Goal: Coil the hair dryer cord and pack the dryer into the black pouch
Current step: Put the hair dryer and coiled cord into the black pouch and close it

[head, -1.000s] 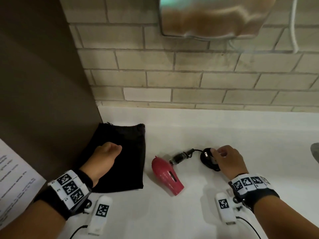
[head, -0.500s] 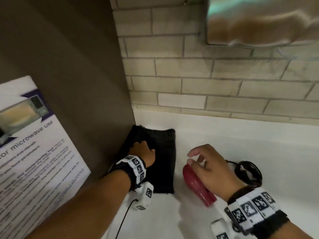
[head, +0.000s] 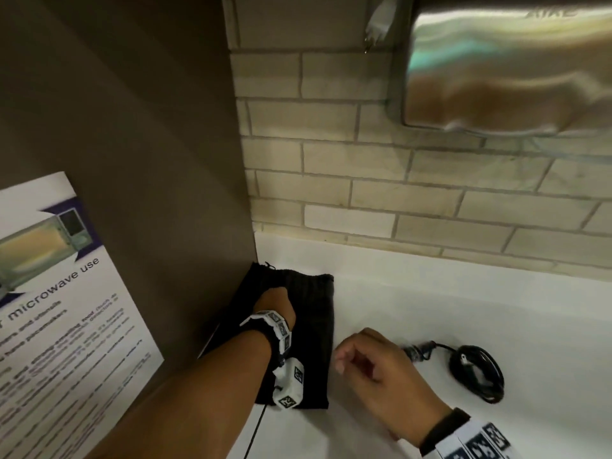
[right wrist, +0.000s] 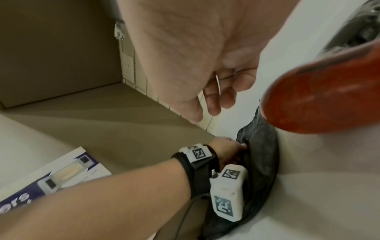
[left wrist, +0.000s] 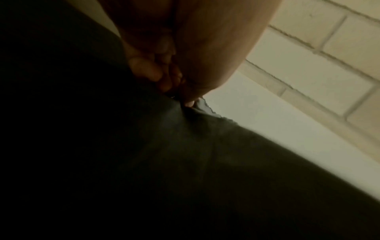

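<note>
The black pouch (head: pixel 314 329) lies flat on the white counter against the brown panel. My left hand (head: pixel 276 301) rests on its upper part, and the fingers (left wrist: pixel 164 76) are curled and pinch the fabric near the hem of the pouch (left wrist: pixel 205 154). The red hair dryer (right wrist: pixel 320 95) lies right of the pouch (right wrist: pixel 261 146); in the head view my right hand covers it. That right hand (head: pixel 344 356) hovers over the dryer with loosely bent fingers (right wrist: pixel 213 105) that hold nothing. The cord sits in a black coil (head: pixel 477 372) further right.
A brown side panel (head: pixel 149 160) with a microwave-use poster (head: pixel 59 309) stands close on the left. A steel wall hand dryer (head: pixel 506 67) hangs over the brick-tile wall (head: pixel 364 193). The white counter (head: pixel 430 293) runs right. A wall socket (right wrist: pixel 127 66) is in the corner.
My right hand left the coiled cord and moved left over the dryer. My left hand slid up the pouch toward its hem. The head view swung left.
</note>
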Demonstrator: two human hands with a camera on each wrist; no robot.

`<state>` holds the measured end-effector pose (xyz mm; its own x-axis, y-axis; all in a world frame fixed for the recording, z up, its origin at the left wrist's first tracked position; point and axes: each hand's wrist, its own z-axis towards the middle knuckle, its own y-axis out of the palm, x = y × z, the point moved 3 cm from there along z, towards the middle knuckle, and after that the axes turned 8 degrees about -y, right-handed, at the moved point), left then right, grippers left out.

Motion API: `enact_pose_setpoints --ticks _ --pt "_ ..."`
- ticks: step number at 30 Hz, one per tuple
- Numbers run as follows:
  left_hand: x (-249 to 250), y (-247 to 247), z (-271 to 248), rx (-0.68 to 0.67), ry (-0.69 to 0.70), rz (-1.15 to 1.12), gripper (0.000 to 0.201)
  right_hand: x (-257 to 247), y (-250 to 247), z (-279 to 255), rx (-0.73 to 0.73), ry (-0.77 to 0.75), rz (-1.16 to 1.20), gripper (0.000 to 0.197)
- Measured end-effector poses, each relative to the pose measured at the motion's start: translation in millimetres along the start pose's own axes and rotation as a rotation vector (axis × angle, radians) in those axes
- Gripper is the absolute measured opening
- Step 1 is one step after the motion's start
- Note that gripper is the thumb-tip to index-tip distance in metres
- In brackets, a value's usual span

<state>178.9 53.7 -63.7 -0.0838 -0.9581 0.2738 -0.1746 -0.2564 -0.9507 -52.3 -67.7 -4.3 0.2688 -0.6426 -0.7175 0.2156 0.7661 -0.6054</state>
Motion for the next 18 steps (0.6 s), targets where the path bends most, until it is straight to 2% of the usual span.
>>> enact_pose_setpoints --ticks 3,6,9,14,18 --pt "2.3 -22.4 -14.8 0.074 0.077 -0.094 0.017 2.1 -11.0 3.3 0.042 0.047 -0.012 0.015" --pt "-2.5 -48.5 -49.3 0.197 0.323 -0.204 0.019 6.8 -23.3 10.4 0.151 0.09 0.016 0.019" --pt "-19.5 -77.9 -92.1 0.24 0.528 -0.324 0.014 7.2 -36.7 26.4 0.266 0.105 0.141 0.029" --pt "-40.5 -125.9 -141.5 0.197 0.701 -0.505 0.006 -5.8 -39.7 65.5 0.12 0.162 0.166 0.044" --pt "-45.9 -155.2 -165.0 0.233 0.756 -0.565 0.008 -14.6 -37.4 82.9 0.115 0.144 0.22 0.036"
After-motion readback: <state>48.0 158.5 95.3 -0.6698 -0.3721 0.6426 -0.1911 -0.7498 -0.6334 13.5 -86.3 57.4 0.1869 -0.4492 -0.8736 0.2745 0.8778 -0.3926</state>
